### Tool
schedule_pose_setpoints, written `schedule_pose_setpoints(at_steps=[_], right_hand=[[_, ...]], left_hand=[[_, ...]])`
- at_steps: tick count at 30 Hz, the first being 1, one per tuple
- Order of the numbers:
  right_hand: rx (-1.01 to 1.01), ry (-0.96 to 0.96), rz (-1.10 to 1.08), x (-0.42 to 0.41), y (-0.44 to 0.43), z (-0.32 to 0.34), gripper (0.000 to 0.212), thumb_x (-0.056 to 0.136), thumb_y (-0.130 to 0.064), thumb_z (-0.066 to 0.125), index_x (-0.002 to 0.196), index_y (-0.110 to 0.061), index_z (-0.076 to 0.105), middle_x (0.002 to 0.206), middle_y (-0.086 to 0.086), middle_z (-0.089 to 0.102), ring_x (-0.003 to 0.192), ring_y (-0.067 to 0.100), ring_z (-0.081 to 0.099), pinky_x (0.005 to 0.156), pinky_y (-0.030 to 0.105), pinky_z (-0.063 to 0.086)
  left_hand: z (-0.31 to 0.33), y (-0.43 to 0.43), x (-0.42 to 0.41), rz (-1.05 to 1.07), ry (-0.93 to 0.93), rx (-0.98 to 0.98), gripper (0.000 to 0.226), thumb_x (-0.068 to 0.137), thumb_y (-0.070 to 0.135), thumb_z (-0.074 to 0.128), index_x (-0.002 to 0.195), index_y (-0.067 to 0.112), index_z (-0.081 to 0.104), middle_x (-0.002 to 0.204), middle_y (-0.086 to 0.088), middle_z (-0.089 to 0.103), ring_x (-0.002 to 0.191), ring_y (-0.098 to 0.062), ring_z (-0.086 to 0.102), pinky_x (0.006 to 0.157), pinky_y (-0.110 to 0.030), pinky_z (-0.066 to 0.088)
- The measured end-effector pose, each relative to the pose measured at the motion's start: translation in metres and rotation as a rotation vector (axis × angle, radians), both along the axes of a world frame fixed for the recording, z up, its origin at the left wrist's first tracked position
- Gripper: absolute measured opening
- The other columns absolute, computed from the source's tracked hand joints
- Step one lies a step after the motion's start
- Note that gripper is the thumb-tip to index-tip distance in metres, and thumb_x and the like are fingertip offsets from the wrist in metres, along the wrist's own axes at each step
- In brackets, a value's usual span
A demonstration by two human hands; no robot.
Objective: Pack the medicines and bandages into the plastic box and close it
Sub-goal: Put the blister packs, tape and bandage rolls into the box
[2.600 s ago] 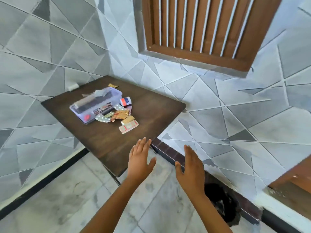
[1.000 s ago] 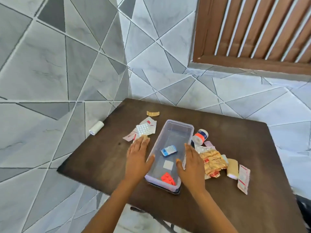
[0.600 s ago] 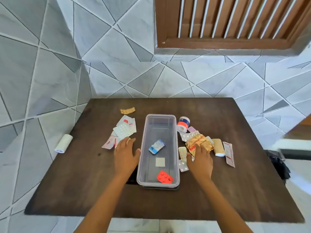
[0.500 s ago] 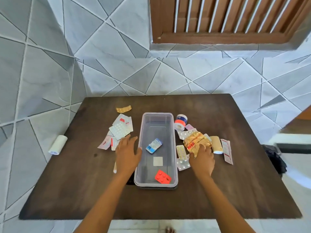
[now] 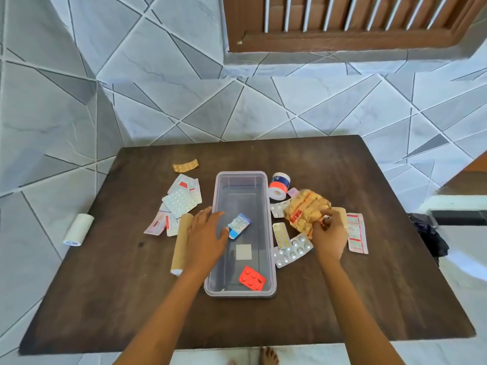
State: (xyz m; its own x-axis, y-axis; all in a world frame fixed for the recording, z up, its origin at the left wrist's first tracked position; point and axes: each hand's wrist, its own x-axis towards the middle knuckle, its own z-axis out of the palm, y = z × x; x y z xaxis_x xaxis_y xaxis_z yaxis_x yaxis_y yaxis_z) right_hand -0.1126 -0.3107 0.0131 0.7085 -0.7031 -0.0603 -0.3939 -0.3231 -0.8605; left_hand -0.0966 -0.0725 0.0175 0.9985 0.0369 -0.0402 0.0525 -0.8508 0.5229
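Plastic box (image 5: 239, 177) lies open on the table (image 5: 342, 299). Left hand (image 5: 208, 233), fingers loosely straight, rests on its left rim, holding nothing, evidently steadying it. Right hand (image 5: 329, 233) pinches the gold foil pack (image 5: 305, 208) just right of the box, presumably for loading. Blister strips (image 5: 292, 250) lie on both sides.

tape roll (image 5: 279, 186), label ending "IVE"

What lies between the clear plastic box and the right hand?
In the head view, two blister strips lie there: a silver strip of yellow pills and a larger silver strip of white pills.
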Motion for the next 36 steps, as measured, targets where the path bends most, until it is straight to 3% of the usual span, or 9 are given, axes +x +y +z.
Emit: schedule_pose_setpoints(at_steps=[5, 8, 13, 16, 18, 21, 27, 32, 36], right_hand=[[0.143, -0.138, 0.491, -0.002, 0.032, 0.042, 0.024, 0.084, 0.001, 0.060, 0.107, -0.004, 0.062, 0.088, 0.005, 0.062, 0.078, 0.016, 0.060, 0.059, 0.010, 0.050], [-0.120, 0.096, 0.823, -0.007, 0.067, 0.032, 0.017, 0.080, -0.005, 0.065, 0.097, -0.004, 0.069, 0.091, 0.008, 0.069, 0.079, 0.018, 0.062, 0.070, 0.021, 0.048], [-0.600, 0.306, 0.942, -0.018, 0.094, 0.015, 0.021, 0.088, -0.012, 0.051, 0.104, -0.006, 0.065, 0.107, 0.016, 0.068, 0.108, 0.032, 0.059, 0.087, 0.036, 0.047], [-0.946, 0.524, 1.067, -0.026, 0.099, 0.010, 0.034, 0.093, -0.023, 0.048, 0.122, -0.009, 0.057, 0.138, 0.016, 0.051, 0.143, 0.033, 0.020, 0.118, 0.042, 0.015], [-1.031, 0.561, 1.128, -0.031, 0.095, 0.005, 0.048, 0.093, -0.037, 0.047, 0.135, -0.015, 0.045, 0.152, 0.010, 0.034, 0.146, 0.033, -0.006, 0.115, 0.049, -0.014], [-1.003, 0.502, 1.163, -0.038, 0.085, 0.005, 0.048, 0.094, -0.037, 0.042, 0.137, -0.015, 0.042, 0.158, 0.007, 0.017, 0.146, 0.031, -0.013, 0.104, 0.044, -0.023], [-0.435, 0.130, 0.745, -0.056, 0.056, 0.001, 0.038, 0.095, -0.025, 0.046, 0.132, -0.020, 0.049, 0.153, 0.003, 0.031, 0.144, 0.024, 0.022, 0.118, 0.038, 0.018], [-0.365, 0.322, 0.491, -0.051, 0.014, -0.020, 0.049, 0.088, -0.022, 0.056, 0.134, -0.009, 0.042, 0.140, 0.013, 0.045, 0.126, 0.030, 0.044, 0.102, 0.038, 0.040], [-0.272, 0.438, 0.382, -0.037, 0.004, -0.029, 0.058, 0.081, -0.029, 0.068, 0.128, -0.007, 0.043, 0.132, 0.016, 0.046, 0.122, 0.032, 0.047, 0.094, 0.041, 0.045]], left_hand=[[0.004, 0.009, -0.002, 0.041, -0.048, -0.058, 0.041, 0.091, 0.029, 0.055, 0.131, 0.022, 0.052, 0.147, -0.003, 0.044, 0.137, -0.022, 0.038, 0.113, -0.038, 0.031], [0.006, 0.018, -0.006, 0.064, -0.082, -0.105, 0.038, 0.089, 0.019, 0.056, 0.127, 0.017, 0.057, 0.142, -0.007, 0.049, 0.134, -0.024, 0.041, 0.110, -0.041, 0.035], [0.010, 0.023, -0.016, 0.047, -0.110, -0.119, 0.031, 0.090, 0.015, 0.054, 0.120, 0.016, 0.061, 0.130, -0.006, 0.058, 0.121, -0.021, 0.052, 0.097, -0.034, 0.044], [0.008, 0.015, -0.022, -0.112, -0.056, -0.183, 0.028, 0.089, 0.009, 0.055, 0.115, 0.014, 0.064, 0.120, -0.008, 0.065, 0.110, -0.023, 0.060, 0.093, -0.033, 0.048], [0.005, 0.005, -0.024, -0.286, 0.059, -0.115, 0.031, 0.090, 0.010, 0.054, 0.119, 0.016, 0.062, 0.125, -0.007, 0.063, 0.114, -0.023, 0.059, 0.098, -0.034, 0.047], [-0.002, -0.011, -0.025, -0.529, 0.233, 0.271, 0.042, 0.091, 0.020, 0.053, 0.133, 0.025, 0.049, 0.144, 0.000, 0.047, 0.126, -0.022, 0.050, 0.101, -0.037, 0.046], [-0.001, -0.027, -0.011, -0.701, 0.445, 0.447, 0.039, 0.089, 0.013, 0.055, 0.125, 0.028, 0.057, 0.130, -0.001, 0.054, 0.111, -0.022, 0.057, 0.087, -0.029, 0.049], [0.023, -0.048, 0.010, -0.595, 0.289, 0.291, 0.022, 0.091, 0.014, 0.050, 0.101, 0.012, 0.069, 0.107, -0.008, 0.069, 0.100, -0.023, 0.063, 0.085, -0.029, 0.050], [0.035, -0.099, 0.028, -0.568, 0.132, 0.201, 0.022, 0.092, 0.011, 0.052, 0.109, 0.011, 0.066, 0.115, -0.011, 0.067, 0.106, -0.026, 0.062, 0.094, -0.032, 0.048]])
